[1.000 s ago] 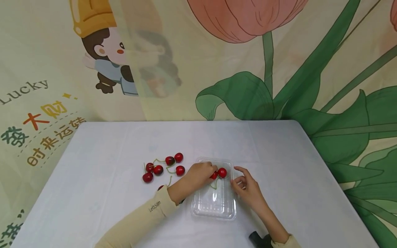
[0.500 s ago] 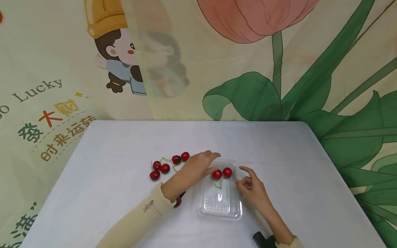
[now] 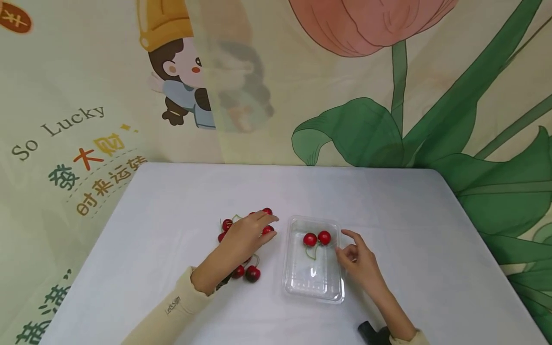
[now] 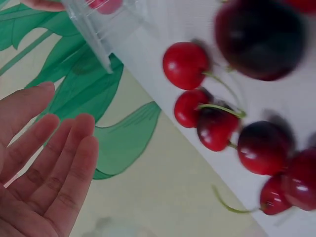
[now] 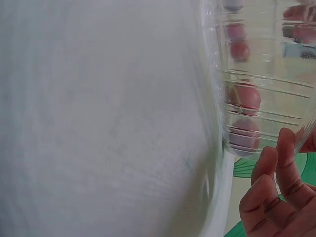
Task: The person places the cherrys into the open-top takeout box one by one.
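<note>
My left hand [image 3: 243, 239], fingers extended and holding nothing, hovers over a loose group of dark red cherries [image 3: 252, 273] left of the box. In the left wrist view its fingers [image 4: 74, 168] are spread apart from the cherries [image 4: 185, 65]. A clear plastic box [image 3: 302, 283] lies on the white table, with two stemmed cherries [image 3: 324, 237] near its far end. My right hand [image 3: 360, 261] holds the box's right rim between thumb and fingers. Through the box's ribbed wall in the right wrist view, red cherries [image 5: 245, 97] show beside the curled fingers [image 5: 266, 163].
A white cloth covers the table [image 3: 181, 191]. Beyond its far edge hangs a printed backdrop [image 3: 258, 143] with a tulip and a cartoon figure. A black wrist device [image 3: 373, 331] sits at the right forearm.
My left hand has let go of a cherry in the box, then moved left over the loose cherries. The right hand stays at the box's rim. The head view has shifted left.
</note>
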Demonstrator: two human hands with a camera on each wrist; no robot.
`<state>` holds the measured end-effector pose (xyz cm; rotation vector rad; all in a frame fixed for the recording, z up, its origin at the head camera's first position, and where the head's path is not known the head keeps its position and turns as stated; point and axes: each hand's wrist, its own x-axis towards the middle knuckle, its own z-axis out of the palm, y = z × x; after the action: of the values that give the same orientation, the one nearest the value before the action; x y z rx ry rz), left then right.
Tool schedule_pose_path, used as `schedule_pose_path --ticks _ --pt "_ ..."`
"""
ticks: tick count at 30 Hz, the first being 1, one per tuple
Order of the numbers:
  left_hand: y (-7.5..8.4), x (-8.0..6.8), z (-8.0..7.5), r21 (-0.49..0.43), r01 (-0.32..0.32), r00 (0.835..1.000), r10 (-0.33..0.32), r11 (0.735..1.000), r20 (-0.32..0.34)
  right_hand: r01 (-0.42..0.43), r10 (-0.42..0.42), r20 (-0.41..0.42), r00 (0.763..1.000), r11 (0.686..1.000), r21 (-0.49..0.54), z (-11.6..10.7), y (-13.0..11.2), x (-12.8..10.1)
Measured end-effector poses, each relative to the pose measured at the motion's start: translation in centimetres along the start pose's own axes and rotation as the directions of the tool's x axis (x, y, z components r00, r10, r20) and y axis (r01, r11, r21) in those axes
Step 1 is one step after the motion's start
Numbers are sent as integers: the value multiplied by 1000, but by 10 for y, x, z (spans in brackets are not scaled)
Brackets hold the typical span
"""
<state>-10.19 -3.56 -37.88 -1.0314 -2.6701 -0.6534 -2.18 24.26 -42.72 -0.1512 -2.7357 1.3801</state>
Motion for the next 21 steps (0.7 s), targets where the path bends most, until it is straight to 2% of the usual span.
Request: schedule_pose_path --ticks 4,7,15,17,21 --pt "-9 -19 0 12 64 997 -64 998 29 -5 5 -2 1000 1000 1 -2 -1 -1" --pt "-16 -32 0 17 116 990 -117 993 77 -9 9 5 1000 1000 7 -3 -3 -1" --pt "-27 -53 4 -33 221 954 -209 975 215 -13 13 3 1000 1000 4 -3 -4 -3" --pt "-29 -56 7 -45 233 949 -217 972 228 -8 8 2 1000 1000 9 -2 -4 -3" --pt "-32 -61 10 -24 217 953 -206 976 224 7 -7 0 1000 1000 15 -1 -5 -4"
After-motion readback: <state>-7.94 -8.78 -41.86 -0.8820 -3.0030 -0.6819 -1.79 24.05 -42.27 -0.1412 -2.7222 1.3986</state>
